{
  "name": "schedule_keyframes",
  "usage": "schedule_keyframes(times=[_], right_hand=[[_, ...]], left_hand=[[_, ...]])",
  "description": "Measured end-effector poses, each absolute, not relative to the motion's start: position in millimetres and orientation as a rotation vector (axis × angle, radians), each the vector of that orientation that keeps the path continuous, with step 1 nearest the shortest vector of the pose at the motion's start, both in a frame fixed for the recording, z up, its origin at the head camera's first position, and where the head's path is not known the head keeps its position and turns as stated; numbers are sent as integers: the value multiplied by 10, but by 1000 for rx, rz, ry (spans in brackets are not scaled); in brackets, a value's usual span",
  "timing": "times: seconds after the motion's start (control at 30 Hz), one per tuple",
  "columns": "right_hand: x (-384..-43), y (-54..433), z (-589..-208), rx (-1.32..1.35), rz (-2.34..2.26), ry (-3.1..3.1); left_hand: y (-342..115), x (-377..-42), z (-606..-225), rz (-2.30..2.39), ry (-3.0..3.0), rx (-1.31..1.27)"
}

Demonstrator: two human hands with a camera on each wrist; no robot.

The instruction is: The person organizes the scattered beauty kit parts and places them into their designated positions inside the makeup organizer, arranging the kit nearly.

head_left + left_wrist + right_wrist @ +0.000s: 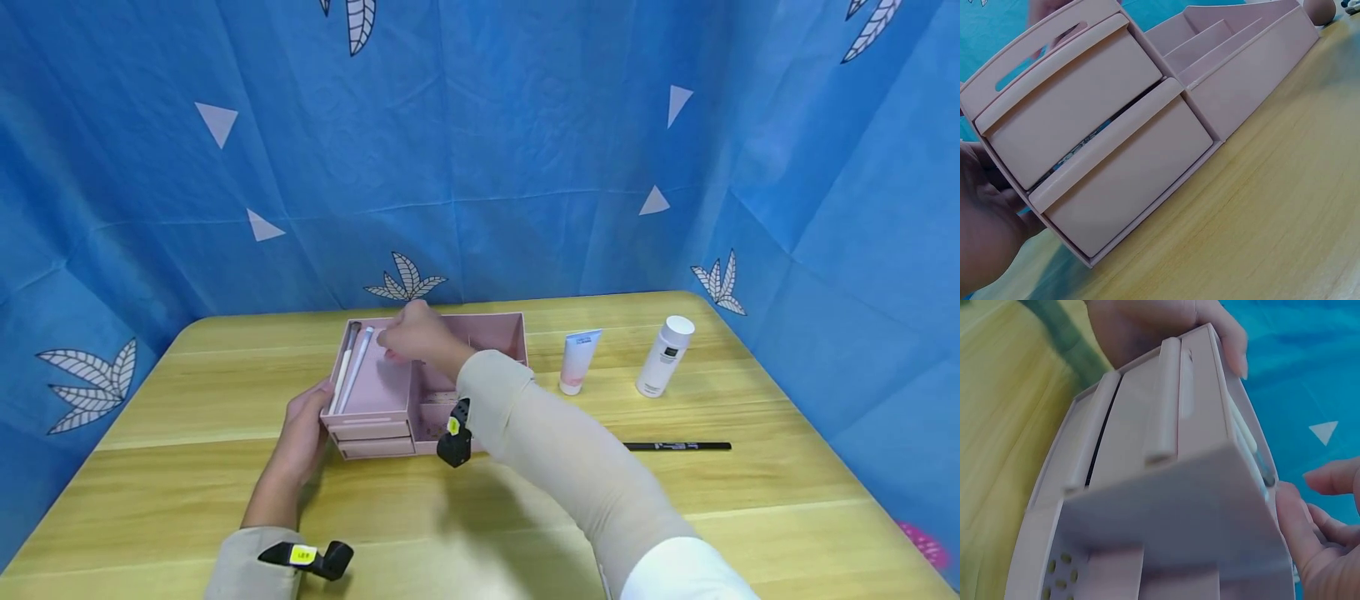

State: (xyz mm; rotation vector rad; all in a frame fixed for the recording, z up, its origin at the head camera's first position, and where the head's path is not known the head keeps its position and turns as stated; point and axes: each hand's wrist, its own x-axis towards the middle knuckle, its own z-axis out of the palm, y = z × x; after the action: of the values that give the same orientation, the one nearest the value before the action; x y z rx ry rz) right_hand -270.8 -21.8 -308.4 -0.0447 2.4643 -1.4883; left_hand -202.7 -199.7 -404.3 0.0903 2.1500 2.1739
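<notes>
A pink desktop organizer stands on the table, with two drawers at its left and open compartments at its right. My left hand grips its left side near the front corner, a digit over the top edge in the right wrist view. Two slim white sticks, one with a dark grey end, lie side by side along the left of the organizer's top tray. Over that tray is my right hand, nothing between its fingers. In the right wrist view its thumb is at the rim beside the sticks' ends.
Right of the organizer are a white and pink tube and a white bottle. In front of them lies a black pencil-like stick, partly behind my right sleeve. A blue curtain hangs behind the wooden table.
</notes>
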Motion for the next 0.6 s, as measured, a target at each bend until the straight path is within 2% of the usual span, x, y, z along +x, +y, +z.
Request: schedule_keyframes(times=[0.6], right_hand=[[-2599, 574, -3217, -109, -1578, 2402]], left_hand=[[-1984, -2012, -4052, 2231, 2133, 97]])
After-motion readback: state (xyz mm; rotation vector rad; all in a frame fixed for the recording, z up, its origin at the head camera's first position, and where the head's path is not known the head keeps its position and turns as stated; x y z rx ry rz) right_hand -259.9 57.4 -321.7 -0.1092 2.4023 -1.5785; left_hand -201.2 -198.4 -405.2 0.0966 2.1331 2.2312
